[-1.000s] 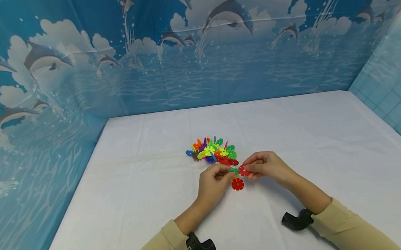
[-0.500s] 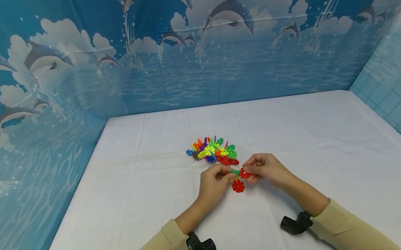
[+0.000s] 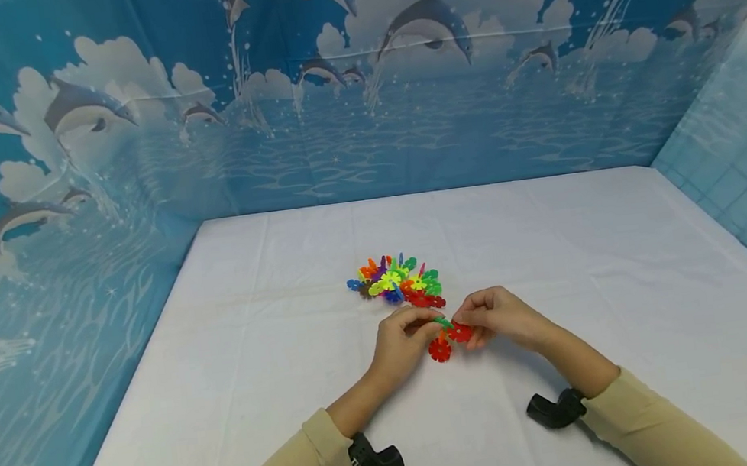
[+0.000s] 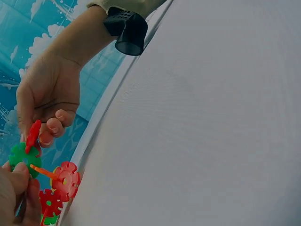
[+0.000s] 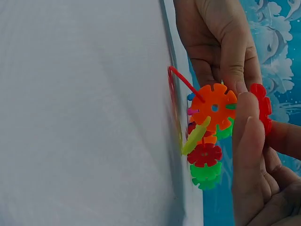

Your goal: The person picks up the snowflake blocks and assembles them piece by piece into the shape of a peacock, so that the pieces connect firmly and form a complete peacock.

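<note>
My left hand (image 3: 395,347) pinches a green snowflake disc (image 4: 21,156) between thumb and fingers. Slotted to it is an orange disc (image 5: 209,100), seen edge-on in the left wrist view, and from that hangs a red disc (image 3: 440,350). A yellow disc (image 5: 196,137) also shows close to the orange one in the right wrist view. Between its thumb and fingertips, my right hand (image 3: 502,318) pinches another red disc (image 5: 261,108). That disc's edge meets the upper rim of the green one in the left wrist view.
Just beyond the hands, a pile of multicoloured snowflake discs (image 3: 389,281) lies on the white-covered table (image 3: 285,304). Each wrist wears a black camera mount (image 3: 378,459). A dolphin-print curtain (image 3: 403,129) stands behind and beside the table.
The right hand has shifted slightly down with its red disc, now closer against the green one. The joined discs have tilted, the hanging red disc swinging a little down and left.
</note>
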